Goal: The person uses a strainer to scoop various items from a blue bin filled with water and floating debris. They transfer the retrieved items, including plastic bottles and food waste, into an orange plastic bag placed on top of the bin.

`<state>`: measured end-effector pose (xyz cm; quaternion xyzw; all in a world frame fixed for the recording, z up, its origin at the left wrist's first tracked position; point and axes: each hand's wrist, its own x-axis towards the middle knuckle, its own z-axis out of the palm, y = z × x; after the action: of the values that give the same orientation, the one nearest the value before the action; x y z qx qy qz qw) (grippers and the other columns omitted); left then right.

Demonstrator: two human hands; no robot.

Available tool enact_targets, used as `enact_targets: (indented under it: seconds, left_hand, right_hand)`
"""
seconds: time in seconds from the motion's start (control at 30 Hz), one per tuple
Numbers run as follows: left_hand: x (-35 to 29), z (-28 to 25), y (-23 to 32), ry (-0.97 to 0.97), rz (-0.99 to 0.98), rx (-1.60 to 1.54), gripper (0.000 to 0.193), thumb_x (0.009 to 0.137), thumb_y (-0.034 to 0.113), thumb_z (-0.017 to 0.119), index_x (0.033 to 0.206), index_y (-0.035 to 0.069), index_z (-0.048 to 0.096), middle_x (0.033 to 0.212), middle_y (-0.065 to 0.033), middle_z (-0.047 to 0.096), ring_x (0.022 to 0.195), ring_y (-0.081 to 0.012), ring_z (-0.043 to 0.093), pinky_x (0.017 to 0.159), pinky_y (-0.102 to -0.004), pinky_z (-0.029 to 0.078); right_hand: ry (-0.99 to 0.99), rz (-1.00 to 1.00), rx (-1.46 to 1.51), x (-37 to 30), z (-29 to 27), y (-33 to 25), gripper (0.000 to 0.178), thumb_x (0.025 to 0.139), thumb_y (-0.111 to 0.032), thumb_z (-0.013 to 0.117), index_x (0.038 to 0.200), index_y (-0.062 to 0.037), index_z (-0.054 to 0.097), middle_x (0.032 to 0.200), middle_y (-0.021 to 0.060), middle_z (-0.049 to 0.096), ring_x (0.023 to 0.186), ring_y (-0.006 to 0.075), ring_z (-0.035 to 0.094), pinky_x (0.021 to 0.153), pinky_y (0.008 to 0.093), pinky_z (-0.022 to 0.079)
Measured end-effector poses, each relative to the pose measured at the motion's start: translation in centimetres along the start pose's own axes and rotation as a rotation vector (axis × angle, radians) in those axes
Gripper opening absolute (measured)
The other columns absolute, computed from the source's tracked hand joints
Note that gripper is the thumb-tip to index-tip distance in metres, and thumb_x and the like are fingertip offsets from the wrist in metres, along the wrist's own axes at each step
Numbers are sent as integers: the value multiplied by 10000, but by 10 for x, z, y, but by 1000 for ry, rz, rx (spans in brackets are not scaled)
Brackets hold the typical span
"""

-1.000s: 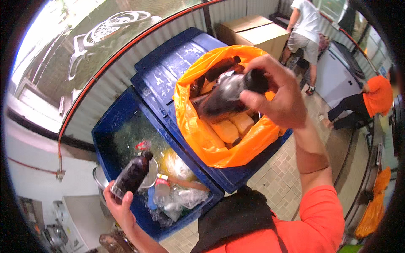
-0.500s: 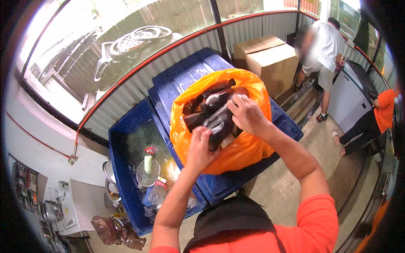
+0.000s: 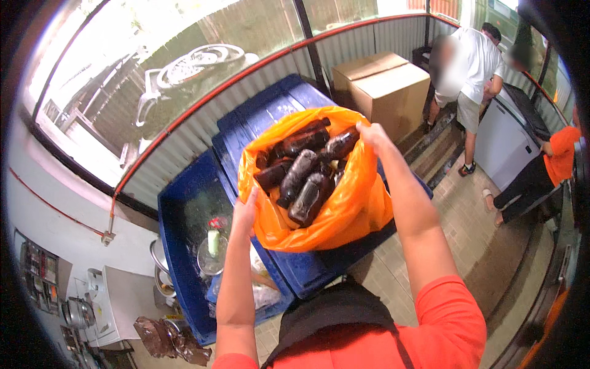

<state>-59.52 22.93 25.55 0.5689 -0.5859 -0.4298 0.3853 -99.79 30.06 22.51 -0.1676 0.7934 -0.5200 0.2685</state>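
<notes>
An orange plastic bag (image 3: 344, 227) stands with its mouth wide on a blue lid (image 3: 326, 261). Inside lie several dark brown bottles (image 3: 312, 198), heaped at different angles. At the bag's left side, my left hand (image 3: 245, 212) is closed on the plastic near the rim; part of its fingers is hidden. My right hand (image 3: 377, 136) grips the right side of the rim, beside the neck of one bottle.
A blue bin (image 3: 178, 246) on the left holds a clear round container (image 3: 212, 257) and loose plastic waste. A cardboard box (image 3: 393, 92) stands beyond the bag. Two people are on the right, one in white (image 3: 476, 67), one in orange (image 3: 562, 154), near a white chest (image 3: 505, 144).
Both hands have left the bottles and moved apart to the bag's sides. The bottles have settled lower in the bag, and its mouth now tilts toward me.
</notes>
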Motion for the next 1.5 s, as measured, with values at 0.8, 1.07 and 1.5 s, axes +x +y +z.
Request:
enact_targets:
  seconds: [0.8, 1.07, 1.5]
  left_hand:
    - [14, -57, 33, -235, 218, 89, 576, 967, 434, 679, 1323, -2, 555, 1169, -129, 666, 1064, -247, 645, 903, -364, 524]
    - [97, 2, 98, 51, 917, 909, 946, 769, 716, 722, 1433, 78, 509, 1394, -246, 534, 1301, -387, 531, 1014, -486, 486]
    - [153, -5, 119, -206, 798, 220, 677, 870, 430, 801, 1366, 32, 568, 1326, -165, 600, 1166, -276, 613, 938, -400, 517]
  right_hand:
    - [-61, -715, -365, -51, -49, -38, 283, 893, -126, 715, 1132, 13, 656, 996, 158, 697, 896, 281, 678, 833, 385, 554]
    - [-742, -1389, -880, -213, -20, -45, 927, 748, -568, 812, 1493, -148, 454, 1421, 194, 483, 1376, 407, 427, 1104, 750, 261]
    - [-833, -1020, -1021, -231, -70, -7, 405, 884, -73, 612, 1284, -132, 640, 1045, 82, 692, 1131, 278, 662, 1202, 607, 250]
